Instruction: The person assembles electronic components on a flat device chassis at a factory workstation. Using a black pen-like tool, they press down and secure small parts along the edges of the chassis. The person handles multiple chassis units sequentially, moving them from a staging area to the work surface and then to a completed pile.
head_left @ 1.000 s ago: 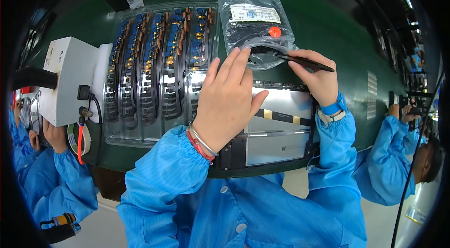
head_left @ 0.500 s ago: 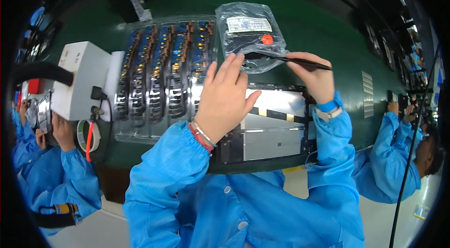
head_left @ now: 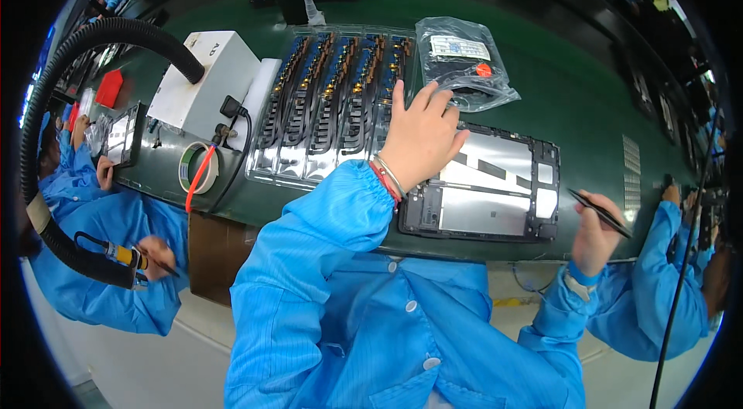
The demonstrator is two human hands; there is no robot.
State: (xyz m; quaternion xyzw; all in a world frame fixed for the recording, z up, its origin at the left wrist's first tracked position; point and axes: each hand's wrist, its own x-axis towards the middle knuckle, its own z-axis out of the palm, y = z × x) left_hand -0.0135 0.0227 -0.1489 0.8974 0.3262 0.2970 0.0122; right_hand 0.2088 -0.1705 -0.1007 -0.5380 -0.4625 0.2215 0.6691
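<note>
My right hand (head_left: 594, 239) grips black tweezers (head_left: 602, 212), off the right end of an opened tablet frame (head_left: 489, 212). The tweezers' tip points up and left, apart from the frame. My left hand (head_left: 422, 136) is open, its fingers spread over the frame's upper left corner and the tray's right edge. Its fingertips reach the lower edge of a clear plastic bag (head_left: 460, 61) with a white label and a round orange sticker; I cannot tell if they touch it. A clear tray (head_left: 267, 169) on the left carries several rows of flex cables (head_left: 325, 99).
Left of the tray stand a white box (head_left: 205, 84) with a thick black hose (head_left: 108, 26), a tape roll (head_left: 203, 169) and a black plug (head_left: 232, 107). A perforated strip sheet (head_left: 631, 169) lies at right. Co-workers in blue sit on both sides.
My right hand has drawn back from the bag with the tweezers, toward me and to the right. My left hand stays near the bag's lower edge. The whole view has shifted.
</note>
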